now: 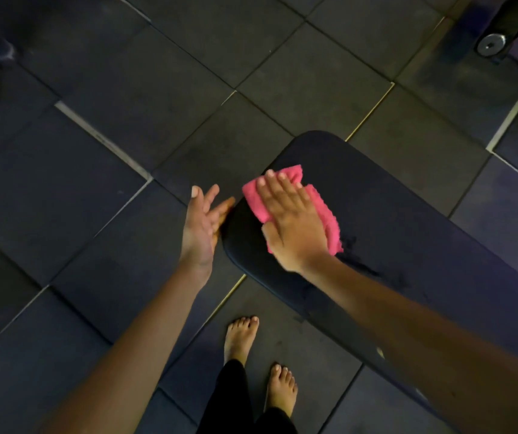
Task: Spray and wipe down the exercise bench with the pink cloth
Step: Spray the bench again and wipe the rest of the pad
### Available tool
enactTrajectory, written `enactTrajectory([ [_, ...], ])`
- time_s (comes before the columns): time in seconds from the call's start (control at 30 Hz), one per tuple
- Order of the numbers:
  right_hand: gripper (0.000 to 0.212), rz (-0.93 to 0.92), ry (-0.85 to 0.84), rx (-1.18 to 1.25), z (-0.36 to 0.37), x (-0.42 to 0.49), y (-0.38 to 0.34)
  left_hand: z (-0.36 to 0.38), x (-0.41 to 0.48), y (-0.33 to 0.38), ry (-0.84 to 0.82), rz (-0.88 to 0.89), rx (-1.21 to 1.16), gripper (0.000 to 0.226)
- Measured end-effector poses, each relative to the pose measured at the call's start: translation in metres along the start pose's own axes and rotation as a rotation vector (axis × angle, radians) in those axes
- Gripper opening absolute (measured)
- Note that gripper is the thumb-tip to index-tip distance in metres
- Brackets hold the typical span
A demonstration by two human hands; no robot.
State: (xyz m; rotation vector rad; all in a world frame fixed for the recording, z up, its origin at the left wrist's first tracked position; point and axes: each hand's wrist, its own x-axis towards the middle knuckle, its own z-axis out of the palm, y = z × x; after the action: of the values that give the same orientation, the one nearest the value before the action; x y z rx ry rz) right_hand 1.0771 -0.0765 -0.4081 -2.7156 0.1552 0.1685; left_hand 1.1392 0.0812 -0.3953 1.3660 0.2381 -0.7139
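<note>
R hand (292, 220) lies flat on the crumpled pink cloth (329, 225), fingers straight and close together, not curled round anything. The palm presses the cloth onto the dark padded exercise bench (408, 233). A flat palm prob. makes sense here: it spreads pressure over more fabric, so each pass covers more pad. The cloth sits at the bench's rounded near-left end, its pink edges sticking out past the fingertips and along the R side of the hand.

L hand (199, 227) is empty, fingers straight and loosely spread, thumb up. It is just beside the bench's end edge w/ fingertips at the rim; can't tell if touching or a hair off. Likely there to steady the body or guard the edge so the cloth doesn't slide off.

Darker smears show on the pad just beside the cloth, poss. wet spray; too dim to be sure. No spray bottle in view, so judging by that the step in hand is wiping, not spraying. The rest of the pad runs toward the lower R, under the R forearm.

Bare feet (240, 336) stand on the dark rubber-tile floor (126, 89), close to the bench's long near edge.
</note>
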Motion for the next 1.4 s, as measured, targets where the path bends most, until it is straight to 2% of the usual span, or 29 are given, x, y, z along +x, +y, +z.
enactTrajectory([
  [0.13, 0.066, -0.374, -0.153, -0.017, 0.012, -0.024, -0.009, -0.008, -0.005, -0.006, -0.025, 0.002, 0.005, 0.067],
  [0.17, 0.065, -0.406, -0.158, -0.019, 0.009, -0.024, 0.000, -0.008, -0.005, -0.005, -0.031, 0.001, 0.023, 0.069],
  [0.3, 0.064, -0.229, -0.052, 0.033, 0.005, -0.027, -0.004, 0.000, -0.006, -0.005, -0.030, 0.057, 0.125, 0.071],
  [0.37, 0.063, -0.304, -0.071, 0.003, 0.017, -0.038, -0.016, 0.008, -0.010, -0.006, -0.028, 0.075, 0.159, 0.065],
  [0.5, 0.057, -0.455, -0.172, 0.057, 0.011, -0.043, -0.002, 0.012, -0.014, -0.008, -0.012, 0.105, 0.259, 0.075],
  [0.6, 0.051, -0.498, -0.257, 0.159, 0.001, -0.058, 0.007, 0.014, -0.019, -0.012, 0.031, 0.163, 0.465, 0.082],
  [0.7, 0.047, -0.398, -0.232, 0.369, -0.011, -0.086, 0.016, 0.022, -0.028, -0.017, 0.034, 0.251, 0.575, 0.077],
  [0.77, 0.050, -0.213, -0.113, 0.566, -0.022, -0.102, 0.022, 0.028, -0.031, -0.022, 0.019, 0.320, 0.640, 0.074],
  [0.87, 0.056, 0.191, 0.107, 1.001, -0.044, -0.117, 0.028, 0.036, -0.032, -0.030, -0.002, 0.425, 0.744, 0.068],
  [0.9, 0.057, 0.261, 0.202, 1.030, -0.049, -0.120, 0.031, 0.039, -0.032, -0.033, -0.011, 0.450, 0.769, 0.066],
  [0.97, 0.062, 0.253, 0.258, 0.831, -0.052, -0.120, 0.031, 0.044, -0.030, -0.039, -0.013, 0.492, 0.791, 0.062],
  [1.07, 0.064, 0.181, 0.049, 0.135, -0.023, -0.114, 0.029, 0.047, -0.025, -0.045, -0.015, 0.570, 0.875, 0.062],
  [1.13, 0.069, 0.149, -0.044, -0.159, 0.001, -0.110, 0.026, 0.047, -0.023, -0.048, -0.047, 0.631, 1.007, 0.066],
  [1.2, 0.069, 0.149, -0.059, -0.208, 0.011, -0.107, 0.029, 0.048, -0.023, -0.051, -0.089, 0.692, 1.153, 0.067],
  [1.27, 0.066, 0.180, 0.000, -0.196, 0.011, -0.105, 0.036, 0.048, -0.026, -0.055, -0.142, 0.748, 1.275, 0.067],
  [1.33, 0.064, 0.331, 0.089, -0.161, 0.009, -0.098, 0.045, 0.051, -0.030, -0.060, -0.196, 0.788, 1.353, 0.066],
  [1.4, 0.064, 0.573, 0.148, -0.101, 0.007, -0.087, 0.046, 0.054, -0.034, -0.065, -0.226, 0.796, 1.393, 0.066],
])
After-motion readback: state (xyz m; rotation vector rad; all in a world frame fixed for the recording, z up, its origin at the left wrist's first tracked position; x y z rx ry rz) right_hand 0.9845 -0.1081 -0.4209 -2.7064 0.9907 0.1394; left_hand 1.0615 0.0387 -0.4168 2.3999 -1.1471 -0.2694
